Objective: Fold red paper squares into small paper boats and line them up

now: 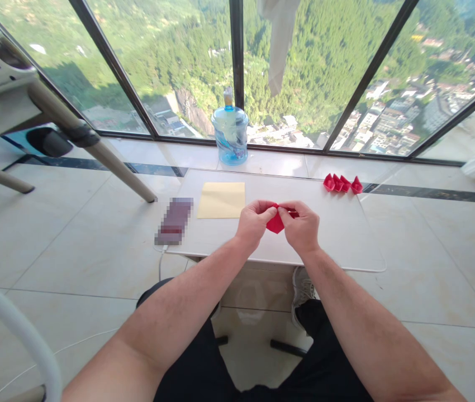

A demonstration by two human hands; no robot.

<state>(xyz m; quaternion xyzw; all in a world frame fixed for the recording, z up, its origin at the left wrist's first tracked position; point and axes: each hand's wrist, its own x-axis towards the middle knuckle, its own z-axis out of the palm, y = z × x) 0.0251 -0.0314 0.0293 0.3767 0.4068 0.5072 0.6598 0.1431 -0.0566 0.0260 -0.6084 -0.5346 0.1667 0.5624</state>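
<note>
A piece of red folded paper point(276, 221) is held just above the low white table point(346, 234). My left hand point(255, 221) pinches its left side and my right hand point(301, 225) pinches its right side, fingers closed on it. A yellow sheet of paper point(222, 200) lies flat on the table to the left of my hands. Several finished red paper shapes point(342, 183) stand in a row at the table's far right corner.
A blurred-out flat object point(174, 221) with a cable lies at the table's left edge. A large blue water jug point(229, 134) stands by the window behind the table. A folding frame's legs point(107, 156) slant down at the left. My shoe point(303, 285) shows under the table.
</note>
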